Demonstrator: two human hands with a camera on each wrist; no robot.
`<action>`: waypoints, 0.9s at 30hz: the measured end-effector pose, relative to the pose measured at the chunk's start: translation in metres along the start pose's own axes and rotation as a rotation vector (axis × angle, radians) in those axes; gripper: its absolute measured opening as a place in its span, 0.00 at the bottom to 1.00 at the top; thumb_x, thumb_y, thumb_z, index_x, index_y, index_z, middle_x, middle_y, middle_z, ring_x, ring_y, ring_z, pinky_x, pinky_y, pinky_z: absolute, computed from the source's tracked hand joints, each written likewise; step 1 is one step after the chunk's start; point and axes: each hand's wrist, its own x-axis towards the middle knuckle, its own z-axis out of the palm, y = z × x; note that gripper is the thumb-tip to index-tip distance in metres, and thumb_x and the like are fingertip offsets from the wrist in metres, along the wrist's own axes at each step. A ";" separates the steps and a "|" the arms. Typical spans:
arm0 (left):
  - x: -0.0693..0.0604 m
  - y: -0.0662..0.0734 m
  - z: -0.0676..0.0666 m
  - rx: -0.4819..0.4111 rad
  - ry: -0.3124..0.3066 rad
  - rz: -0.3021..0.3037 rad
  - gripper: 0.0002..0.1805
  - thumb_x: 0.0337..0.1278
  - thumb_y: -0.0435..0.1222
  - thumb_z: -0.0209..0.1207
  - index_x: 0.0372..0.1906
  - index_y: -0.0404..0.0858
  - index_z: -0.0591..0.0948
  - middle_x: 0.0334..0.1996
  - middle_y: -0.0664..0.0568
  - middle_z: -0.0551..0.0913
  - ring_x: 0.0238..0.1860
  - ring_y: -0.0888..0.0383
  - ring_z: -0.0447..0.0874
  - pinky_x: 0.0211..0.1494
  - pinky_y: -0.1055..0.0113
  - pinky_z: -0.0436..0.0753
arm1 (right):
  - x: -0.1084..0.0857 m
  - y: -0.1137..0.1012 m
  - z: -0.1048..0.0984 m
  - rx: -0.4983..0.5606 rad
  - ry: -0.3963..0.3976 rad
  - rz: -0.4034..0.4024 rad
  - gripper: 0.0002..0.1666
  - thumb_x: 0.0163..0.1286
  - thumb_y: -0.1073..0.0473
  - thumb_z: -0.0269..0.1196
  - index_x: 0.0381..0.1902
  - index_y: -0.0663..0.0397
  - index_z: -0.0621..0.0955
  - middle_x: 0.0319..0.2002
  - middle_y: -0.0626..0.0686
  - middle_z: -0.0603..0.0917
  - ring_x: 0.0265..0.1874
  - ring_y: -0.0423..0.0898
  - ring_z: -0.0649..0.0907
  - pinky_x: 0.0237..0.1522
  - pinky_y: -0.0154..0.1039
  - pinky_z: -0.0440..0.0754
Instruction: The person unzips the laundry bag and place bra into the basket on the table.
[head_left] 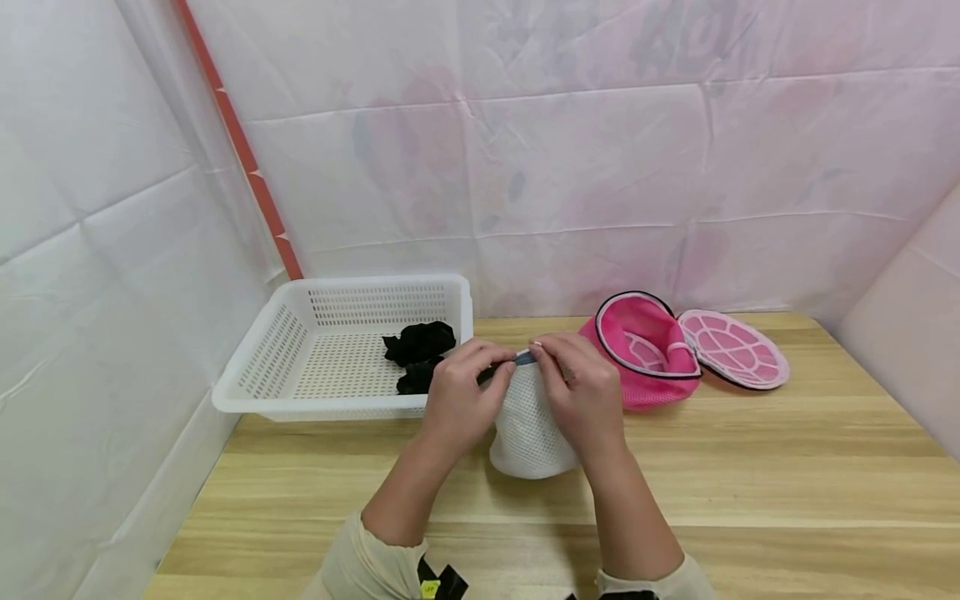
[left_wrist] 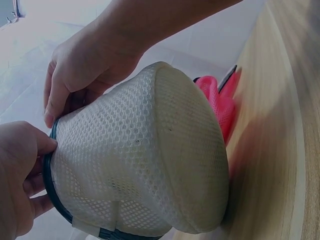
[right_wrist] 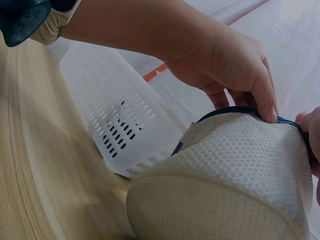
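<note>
A white mesh laundry bag (head_left: 528,429) with a dark zipped rim hangs between my hands, just over the table. My left hand (head_left: 465,396) pinches the rim on the left side, fingers curled over the dark edging (left_wrist: 48,175). On the other side of the same rim, my right hand (head_left: 581,383) pinches the edge between thumb and fingers. In both wrist views the bag's round base (left_wrist: 192,145) faces down toward the tabletop. The inside of the bag is hidden.
A white perforated basket (head_left: 322,406) stands at the left with black cloth items (head_left: 420,342) in it. Behind my right hand, a pink mesh bag (head_left: 656,392) sits with its round lid (head_left: 738,350) folded open on the wooden table (head_left: 787,483). White sheeting surrounds the table.
</note>
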 end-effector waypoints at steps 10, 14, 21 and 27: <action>0.000 0.001 0.001 -0.014 0.003 0.039 0.06 0.58 0.29 0.65 0.40 0.33 0.87 0.37 0.50 0.86 0.39 0.61 0.85 0.45 0.74 0.83 | 0.000 -0.003 0.004 0.015 -0.024 -0.065 0.10 0.57 0.71 0.70 0.39 0.61 0.88 0.36 0.53 0.88 0.36 0.47 0.86 0.40 0.37 0.85; 0.000 0.002 0.001 -0.020 0.004 0.049 0.05 0.58 0.28 0.65 0.39 0.32 0.87 0.36 0.49 0.86 0.39 0.60 0.85 0.46 0.74 0.83 | -0.001 -0.005 0.005 0.010 -0.031 -0.084 0.12 0.56 0.73 0.70 0.40 0.61 0.88 0.36 0.53 0.88 0.36 0.47 0.86 0.40 0.37 0.85; -0.001 0.002 0.001 -0.002 0.003 0.043 0.05 0.59 0.29 0.64 0.38 0.33 0.87 0.36 0.50 0.86 0.40 0.60 0.86 0.47 0.74 0.83 | -0.001 -0.004 0.005 -0.002 -0.050 -0.089 0.10 0.57 0.72 0.69 0.38 0.62 0.87 0.34 0.54 0.88 0.36 0.47 0.86 0.40 0.39 0.85; -0.001 0.001 0.002 0.011 0.002 0.052 0.05 0.59 0.29 0.64 0.38 0.33 0.87 0.36 0.50 0.86 0.40 0.60 0.86 0.47 0.74 0.83 | -0.002 -0.003 0.006 -0.017 -0.053 -0.084 0.09 0.58 0.72 0.69 0.38 0.61 0.87 0.33 0.54 0.88 0.33 0.46 0.85 0.37 0.40 0.85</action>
